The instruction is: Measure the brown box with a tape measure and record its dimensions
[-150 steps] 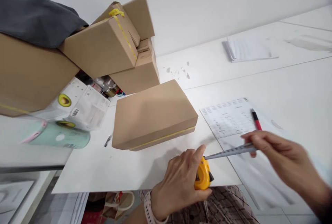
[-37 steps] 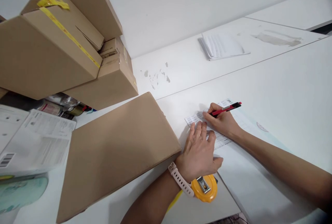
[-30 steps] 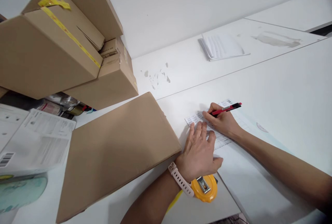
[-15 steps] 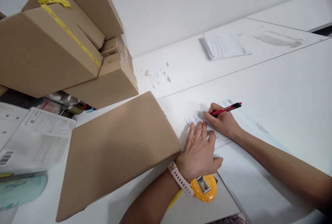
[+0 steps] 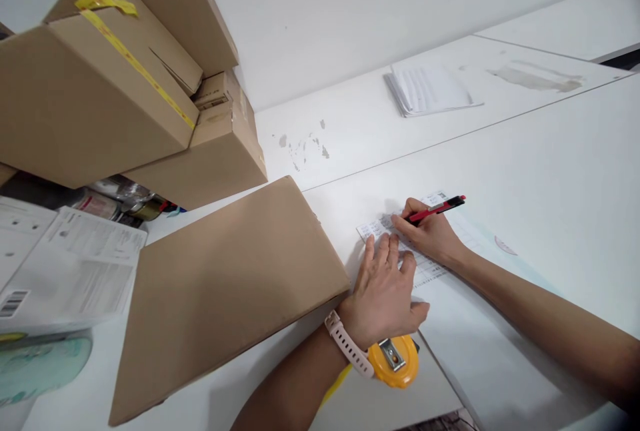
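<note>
Between the fingers of my right hand [image 5: 433, 234] is a red and black pen [image 5: 440, 209], its tip low over a printed sheet [image 5: 373, 228] on the white table. My left hand [image 5: 385, 291] lies with spread fingers on the sheet's near edge and holds nothing. A pale watch strap [image 5: 349, 344] circles my left wrist. Just below that hand, an orange tape measure [image 5: 397, 364] rests on the table, partly covered by the wrist. To the left of my left hand sits a cardboard box [image 5: 235, 284].
Several stacked cardboard boxes [image 5: 125, 91] with yellow tape stand at the upper left against the wall. A pile of papers [image 5: 433, 90] lies at the back of the table. Packaged items [image 5: 90, 264] sit at the far left, near a pale green object [image 5: 47, 361].
</note>
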Demonstrator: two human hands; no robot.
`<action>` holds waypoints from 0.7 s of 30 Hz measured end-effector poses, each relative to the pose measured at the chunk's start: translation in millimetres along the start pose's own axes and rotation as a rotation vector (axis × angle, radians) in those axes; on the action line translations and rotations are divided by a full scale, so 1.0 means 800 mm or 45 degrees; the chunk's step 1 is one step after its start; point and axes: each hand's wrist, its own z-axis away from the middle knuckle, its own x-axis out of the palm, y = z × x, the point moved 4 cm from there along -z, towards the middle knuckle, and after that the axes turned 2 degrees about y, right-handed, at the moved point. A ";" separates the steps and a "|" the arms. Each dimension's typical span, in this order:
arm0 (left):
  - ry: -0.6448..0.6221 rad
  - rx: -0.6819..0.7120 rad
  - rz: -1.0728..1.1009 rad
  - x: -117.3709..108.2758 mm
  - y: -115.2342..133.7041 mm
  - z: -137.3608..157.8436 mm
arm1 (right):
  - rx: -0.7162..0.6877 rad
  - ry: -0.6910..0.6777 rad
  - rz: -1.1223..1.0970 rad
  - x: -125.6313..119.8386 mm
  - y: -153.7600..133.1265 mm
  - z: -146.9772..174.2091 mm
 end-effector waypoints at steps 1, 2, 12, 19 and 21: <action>-0.002 -0.003 0.006 0.000 0.000 0.000 | 0.002 0.000 -0.002 0.000 0.000 0.000; -0.003 -0.004 0.013 0.000 -0.001 0.000 | 0.002 0.001 0.001 -0.001 0.001 0.000; 0.000 -0.009 0.035 -0.002 0.001 0.001 | -0.017 0.028 0.011 -0.001 0.004 -0.001; 0.025 0.004 0.040 0.000 0.000 0.000 | -0.016 0.009 0.000 -0.002 0.003 -0.001; 0.016 0.004 0.038 0.001 -0.001 0.000 | -0.016 0.015 -0.018 -0.002 0.003 -0.001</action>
